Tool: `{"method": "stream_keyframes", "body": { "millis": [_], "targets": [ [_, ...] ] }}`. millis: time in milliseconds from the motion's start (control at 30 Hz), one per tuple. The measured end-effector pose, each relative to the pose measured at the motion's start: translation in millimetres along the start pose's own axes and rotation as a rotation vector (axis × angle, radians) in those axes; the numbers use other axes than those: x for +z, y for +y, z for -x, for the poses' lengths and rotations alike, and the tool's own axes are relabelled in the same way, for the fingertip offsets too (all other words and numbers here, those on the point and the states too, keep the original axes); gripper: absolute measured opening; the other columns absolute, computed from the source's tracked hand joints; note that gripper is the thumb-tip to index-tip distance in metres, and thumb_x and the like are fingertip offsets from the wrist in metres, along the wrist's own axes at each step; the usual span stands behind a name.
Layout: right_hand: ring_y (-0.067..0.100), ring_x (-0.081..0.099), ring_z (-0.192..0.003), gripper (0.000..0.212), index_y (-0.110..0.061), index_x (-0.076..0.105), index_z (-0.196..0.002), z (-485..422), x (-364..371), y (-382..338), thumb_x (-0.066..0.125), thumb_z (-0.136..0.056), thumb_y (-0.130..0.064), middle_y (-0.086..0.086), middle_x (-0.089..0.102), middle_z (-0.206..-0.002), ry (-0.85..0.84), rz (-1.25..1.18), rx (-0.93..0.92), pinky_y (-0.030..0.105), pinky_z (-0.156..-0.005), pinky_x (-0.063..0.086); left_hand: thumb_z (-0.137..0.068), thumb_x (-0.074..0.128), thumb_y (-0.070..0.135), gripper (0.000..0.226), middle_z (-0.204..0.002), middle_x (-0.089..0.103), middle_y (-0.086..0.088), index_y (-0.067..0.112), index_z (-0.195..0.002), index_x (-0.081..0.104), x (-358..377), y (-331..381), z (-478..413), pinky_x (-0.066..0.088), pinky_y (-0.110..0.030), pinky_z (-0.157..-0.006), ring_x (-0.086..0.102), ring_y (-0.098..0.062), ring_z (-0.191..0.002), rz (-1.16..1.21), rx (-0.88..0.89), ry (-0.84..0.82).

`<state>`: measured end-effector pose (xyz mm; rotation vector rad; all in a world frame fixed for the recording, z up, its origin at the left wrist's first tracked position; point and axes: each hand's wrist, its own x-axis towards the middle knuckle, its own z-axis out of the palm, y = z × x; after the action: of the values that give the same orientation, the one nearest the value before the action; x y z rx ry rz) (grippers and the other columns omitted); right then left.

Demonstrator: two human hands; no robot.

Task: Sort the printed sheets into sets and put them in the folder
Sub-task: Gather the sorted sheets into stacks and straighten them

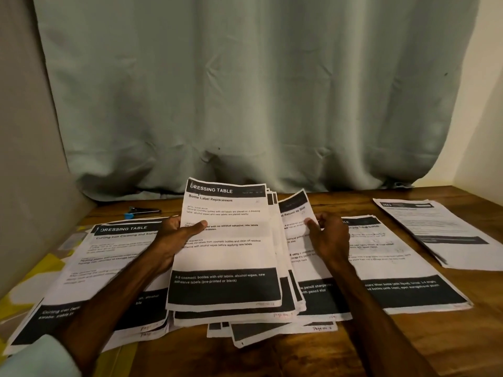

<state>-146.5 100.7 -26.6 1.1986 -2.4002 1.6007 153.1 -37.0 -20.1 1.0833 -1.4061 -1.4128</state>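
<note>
Printed sheets (226, 248) fanned, tilted up above table piles.

matt paper sheets (226, 248), wooden table (408, 344), cloth curtain (245, 91)

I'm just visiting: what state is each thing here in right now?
left hand: grips the held stack's left edge.
right hand: pinches the loose sheet's edge.
held stack: tilted up, fanned.
loose sheet: curled, splayed rightward from the stack.
left pile: flat, loosely stacked.
right pile: flat on the table.
far pile: flat, apart at the right.
stapler: lying untouched at the back.
curtain: drawn shut.
</note>
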Motion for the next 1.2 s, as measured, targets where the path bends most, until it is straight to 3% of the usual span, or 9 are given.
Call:
{"method": "stream_keyframes", "body": {
  "millis": [133, 233, 533, 600, 733, 833, 1033, 1100, 1200],
  "targets": [
    [0.026, 0.071, -0.102, 0.022, -0.012, 0.075, -0.111, -4.1, -4.5, 9.0, 0.071, -0.095, -0.025, 0.009, 0.075, -0.115, -0.238, 0.059, -0.009, 0.037, -0.087, 0.055, -0.094, 0.071, 0.015, 0.013, -0.088, 0.074, 0.006, 0.024, -0.102, 0.065, 1.8, 0.7, 2.8, 0.056, -0.027, -0.059, 0.075, -0.013, -0.074, -0.031, -0.01, -0.016],
    [0.024, 0.072, -0.096, 0.018, -0.014, 0.076, -0.111, -3.6, -7.6, 13.3, 0.069, -0.096, -0.021, 0.007, 0.076, -0.111, -0.274, 0.136, -0.057, 0.034, -0.081, 0.057, -0.1, 0.063, 0.02, 0.009, -0.095, 0.075, 0.0, 0.021, -0.109, 0.063, 3.5, 2.7, 1.9, 0.057, -0.029, -0.061, 0.075, -0.017, -0.079, -0.044, -0.059, -0.063],
    [0.037, 0.068, -0.108, 0.024, -0.001, 0.069, -0.119, -10.8, -27.1, 7.9, 0.061, -0.1, -0.013, 0.019, 0.071, -0.121, 0.237, -0.032, 0.03, 0.043, -0.091, 0.053, -0.106, 0.048, 0.036, 0.038, -0.097, 0.071, -0.003, 0.01, -0.132, 0.056, 5.1, 2.1, -1.1, 0.055, -0.03, -0.058, 0.072, -0.02, -0.079, -0.034, -0.107, 0.018],
    [0.038, 0.068, -0.108, 0.022, 0.0, 0.068, -0.117, -13.0, -30.0, 7.0, 0.058, -0.102, -0.012, 0.02, 0.07, -0.121, 0.358, -0.091, 0.051, 0.044, -0.09, 0.054, -0.107, 0.047, 0.035, 0.041, -0.111, 0.071, -0.009, 0.011, -0.139, 0.054, 7.4, 1.1, -0.7, 0.054, -0.032, -0.061, 0.071, -0.021, -0.082, -0.045, -0.093, 0.031],
    [0.034, 0.068, -0.109, 0.023, -0.001, 0.063, -0.121, -10.2, -33.5, 2.5, 0.053, -0.105, -0.015, 0.018, 0.068, -0.125, 0.476, -0.194, 0.1, 0.031, -0.083, 0.048, -0.109, 0.043, 0.029, 0.041, -0.132, 0.064, -0.01, 0.022, -0.149, 0.044, 10.7, 2.3, 0.4, 0.054, -0.032, -0.064, 0.068, -0.02, -0.088, -0.123, 0.034, 0.067],
    [0.032, 0.064, -0.118, 0.03, -0.001, 0.061, -0.128, -7.2, -32.2, 3.4, 0.059, -0.102, -0.016, 0.016, 0.066, -0.132, 0.421, -0.288, 0.166, 0.031, -0.092, 0.045, -0.108, 0.045, 0.026, 0.041, -0.13, 0.062, -0.009, 0.024, -0.149, 0.039, 10.1, 2.1, -1.1, 0.05, -0.028, -0.062, 0.064, -0.012, -0.084, -0.187, 0.126, 0.115],
    [0.034, 0.062, -0.122, 0.04, -0.006, 0.064, -0.13, -6.3, -17.6, 21.1, 0.074, -0.091, -0.011, 0.013, 0.065, -0.135, -0.021, -0.291, 0.319, 0.049, -0.104, 0.052, -0.107, 0.045, 0.032, 0.039, -0.121, 0.058, -0.005, 0.017, -0.143, 0.045, 11.8, -2.3, 3.7, 0.045, -0.024, -0.061, 0.058, -0.008, -0.083, -0.274, 0.173, 0.138],
    [0.036, 0.059, -0.126, 0.046, -0.005, 0.058, -0.135, -6.7, -15.4, 21.4, 0.073, -0.092, -0.011, 0.014, 0.06, -0.14, -0.019, -0.262, 0.333, 0.051, -0.105, 0.051, -0.107, 0.046, 0.033, 0.038, -0.12, 0.06, -0.005, 0.014, -0.139, 0.051, 11.1, -2.8, 3.6, 0.042, -0.022, -0.063, 0.056, -0.008, -0.084, -0.308, 0.173, 0.141],
    [0.037, 0.062, -0.122, 0.041, -0.001, 0.06, -0.133, -10.6, -20.1, 20.7, 0.07, -0.094, -0.012, 0.017, 0.063, -0.136, 0.126, -0.286, 0.304, 0.046, -0.1, 0.054, -0.107, 0.046, 0.034, 0.031, -0.117, 0.067, -0.016, 0.013, -0.125, 0.059, 8.7, -5.5, 1.1, 0.044, -0.027, -0.063, 0.056, -0.011, -0.077, -0.318, 0.174, 0.141]
  ]
}}
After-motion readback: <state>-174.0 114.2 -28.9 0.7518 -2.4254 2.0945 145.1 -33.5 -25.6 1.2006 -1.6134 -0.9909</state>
